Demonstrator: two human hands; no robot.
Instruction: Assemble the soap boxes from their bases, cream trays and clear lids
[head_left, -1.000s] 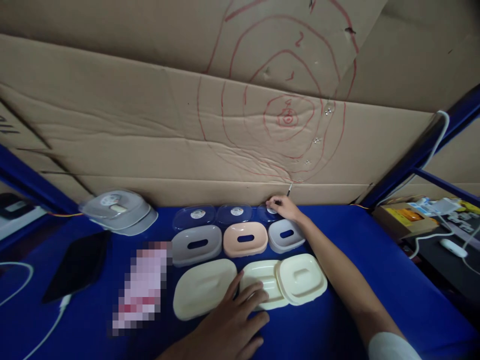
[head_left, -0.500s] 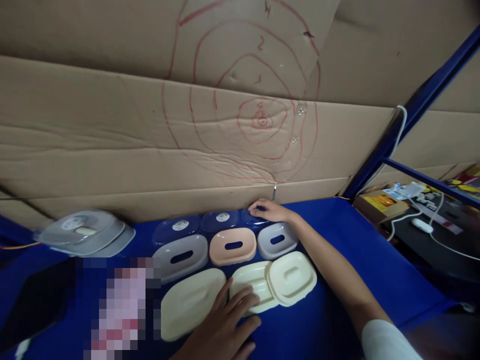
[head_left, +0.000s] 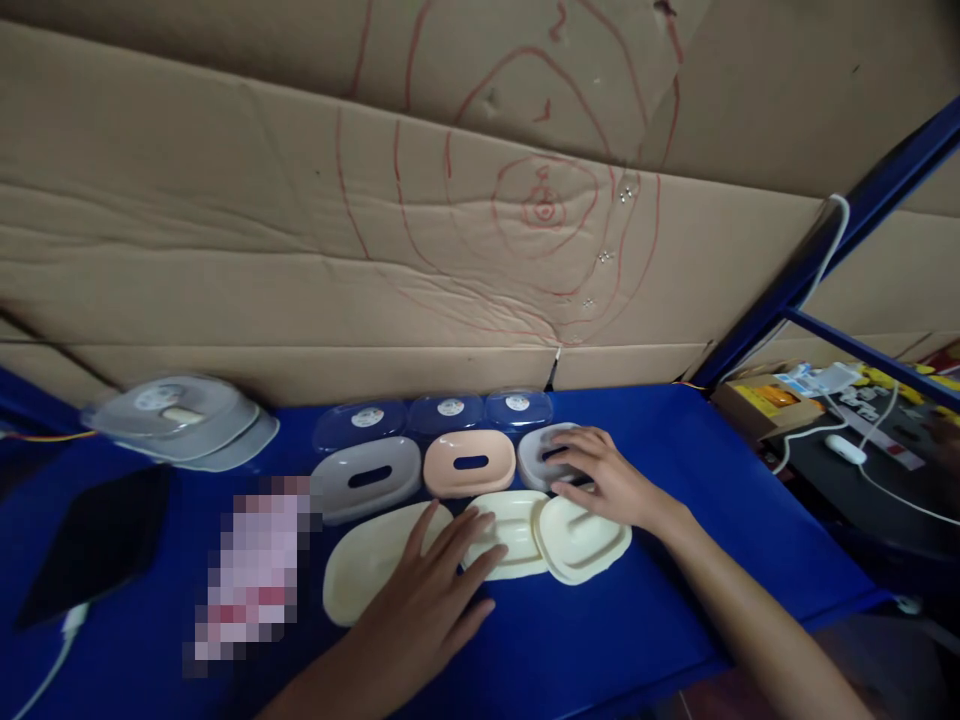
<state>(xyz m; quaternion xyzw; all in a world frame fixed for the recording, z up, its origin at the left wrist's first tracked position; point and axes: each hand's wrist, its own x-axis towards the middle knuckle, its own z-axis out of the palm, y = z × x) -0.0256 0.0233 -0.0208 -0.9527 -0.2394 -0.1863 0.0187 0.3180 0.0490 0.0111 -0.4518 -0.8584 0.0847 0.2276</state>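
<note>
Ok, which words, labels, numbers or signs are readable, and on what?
"2", in red on the cardboard wall.
Lower red marks, perhaps numerals: unclear.
Stickers on the three clear covers: too small to read.
Sticker on left-hand stack: blurred.
Any print on right-hand box: too blurred.

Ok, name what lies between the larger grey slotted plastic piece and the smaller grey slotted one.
In the head view, a peach oval plastic piece with a slot sits between the larger grey piece and the smaller grey piece.
</note>
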